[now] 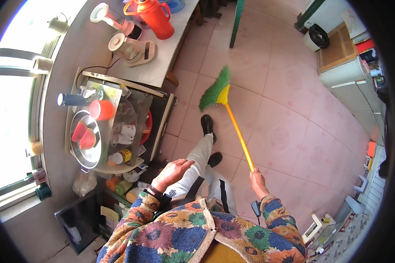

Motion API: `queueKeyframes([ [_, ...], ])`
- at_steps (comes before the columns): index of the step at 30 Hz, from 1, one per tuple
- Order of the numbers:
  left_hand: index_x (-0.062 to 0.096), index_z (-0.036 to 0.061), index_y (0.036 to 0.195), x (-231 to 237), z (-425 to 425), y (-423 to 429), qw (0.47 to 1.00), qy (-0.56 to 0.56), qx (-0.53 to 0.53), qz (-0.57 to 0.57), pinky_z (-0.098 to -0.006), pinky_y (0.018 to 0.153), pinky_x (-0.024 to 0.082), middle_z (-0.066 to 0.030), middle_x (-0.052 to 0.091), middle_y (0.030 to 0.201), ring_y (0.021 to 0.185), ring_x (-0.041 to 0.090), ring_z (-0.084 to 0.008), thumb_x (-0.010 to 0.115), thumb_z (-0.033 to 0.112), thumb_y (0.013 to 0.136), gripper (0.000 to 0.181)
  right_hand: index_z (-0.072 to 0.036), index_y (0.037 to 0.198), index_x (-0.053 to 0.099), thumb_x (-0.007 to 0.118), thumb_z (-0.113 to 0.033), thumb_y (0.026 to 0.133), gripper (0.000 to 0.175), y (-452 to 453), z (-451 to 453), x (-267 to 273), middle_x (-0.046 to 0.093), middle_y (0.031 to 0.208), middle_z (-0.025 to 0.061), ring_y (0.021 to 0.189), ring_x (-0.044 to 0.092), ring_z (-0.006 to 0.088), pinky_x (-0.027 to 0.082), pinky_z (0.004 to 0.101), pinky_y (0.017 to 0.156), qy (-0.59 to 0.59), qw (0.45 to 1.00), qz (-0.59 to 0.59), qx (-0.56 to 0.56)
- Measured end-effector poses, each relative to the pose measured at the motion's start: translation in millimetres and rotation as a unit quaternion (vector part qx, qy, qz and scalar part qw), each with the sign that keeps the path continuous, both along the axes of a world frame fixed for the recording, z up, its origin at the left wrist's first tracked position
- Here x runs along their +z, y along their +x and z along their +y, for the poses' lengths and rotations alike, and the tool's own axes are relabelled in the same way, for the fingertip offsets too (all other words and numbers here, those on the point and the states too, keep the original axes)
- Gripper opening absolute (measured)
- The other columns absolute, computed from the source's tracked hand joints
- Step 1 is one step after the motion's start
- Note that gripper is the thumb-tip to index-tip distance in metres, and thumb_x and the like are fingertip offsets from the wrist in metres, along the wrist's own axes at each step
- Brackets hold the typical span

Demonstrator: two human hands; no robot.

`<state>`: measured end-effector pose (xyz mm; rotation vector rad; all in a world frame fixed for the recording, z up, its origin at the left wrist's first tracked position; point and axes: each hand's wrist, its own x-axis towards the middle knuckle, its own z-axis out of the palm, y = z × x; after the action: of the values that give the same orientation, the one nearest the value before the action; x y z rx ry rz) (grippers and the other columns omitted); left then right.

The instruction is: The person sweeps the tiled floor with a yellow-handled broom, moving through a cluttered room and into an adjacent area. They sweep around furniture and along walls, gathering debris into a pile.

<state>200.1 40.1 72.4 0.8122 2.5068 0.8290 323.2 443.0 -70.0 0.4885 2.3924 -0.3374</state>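
Note:
My right hand is closed around the upper end of the yellow handle of a broom. The broom's green bristles fan out over the pink tiled floor, just beyond my black shoe; they look slightly blurred. My left hand holds nothing and hovers over my light trousers, palm down, its fingers loosely extended and partly side by side. A dark beaded bracelet sits on that wrist. The bristle tips' contact with the floor cannot be made out exactly.
At left, a glass-topped cart bears a metal tray with watermelon pieces and a red cup. Beyond it, a table holds a glass kettle and a red thermos. A trash bin and cabinets stand at right.

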Motion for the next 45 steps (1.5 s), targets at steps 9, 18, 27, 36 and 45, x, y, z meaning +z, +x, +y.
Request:
queueKeyframes([
  [9,0.060,0.0067,0.122,-3.8,35.6,-18.2,0.996,0.056,-0.066,0.022,-0.0411,0.072,0.056,-0.0127,0.066,0.095,0.088,0.067,-0.0341,0.057,0.001,0.086,0.037,0.004,0.102,0.052,0.060,-0.032,0.097,0.037,-7.8,-24.8,66.6,0.066,0.080,0.0318,0.077,0.065,0.0511,0.056,0.0552,0.067,-0.208,0.958,-0.083,-0.177],
  [18,0.061,0.0095,0.123,-29.3,-41.9,-73.6,0.997,0.076,-0.001,-0.018,-0.0412,0.074,0.056,-0.0124,0.065,0.094,0.089,0.066,-0.0329,0.059,0.005,0.088,0.035,0.003,0.096,0.053,0.056,-0.034,0.100,0.037,-57.6,-73.7,89.6,0.061,0.064,0.0159,0.047,0.061,0.0277,0.050,0.0425,0.046,-0.175,0.976,-0.082,-0.104],
  [27,0.060,0.0080,0.123,-3.4,-61.4,-84.9,0.998,0.022,0.018,-0.047,-0.0424,0.076,0.055,-0.0144,0.065,0.097,0.091,0.065,-0.0350,0.055,-0.001,0.083,0.040,-0.007,0.093,0.052,0.058,-0.035,0.100,0.030,-154.2,-94.8,96.2,0.051,0.052,0.0024,0.036,0.048,0.0120,0.040,0.0300,0.033,-0.276,0.954,-0.021,-0.117],
  [36,0.059,0.0074,0.127,-20.8,37.6,-136.0,0.994,0.036,0.077,-0.065,-0.0395,0.076,0.057,-0.0114,0.064,0.097,0.088,0.066,-0.0315,0.058,-0.005,0.082,0.047,-0.006,0.093,0.053,0.059,-0.040,0.098,0.035,-321.1,-24.7,-32.8,0.059,0.061,0.0086,0.046,0.058,0.0220,0.048,0.0380,0.040,-0.305,0.950,-0.059,-0.036],
  [45,0.061,0.0042,0.126,-94.0,48.6,-156.4,0.981,-0.018,0.058,-0.182,-0.0371,0.077,0.058,-0.0131,0.068,0.106,0.091,0.068,-0.0301,0.063,-0.008,0.077,0.051,-0.002,0.091,0.052,0.057,-0.026,0.099,0.025,-299.8,17.5,-97.7,0.064,0.077,0.0237,0.073,0.064,0.0454,0.050,0.0512,0.059,-0.246,0.949,0.178,0.082],
])
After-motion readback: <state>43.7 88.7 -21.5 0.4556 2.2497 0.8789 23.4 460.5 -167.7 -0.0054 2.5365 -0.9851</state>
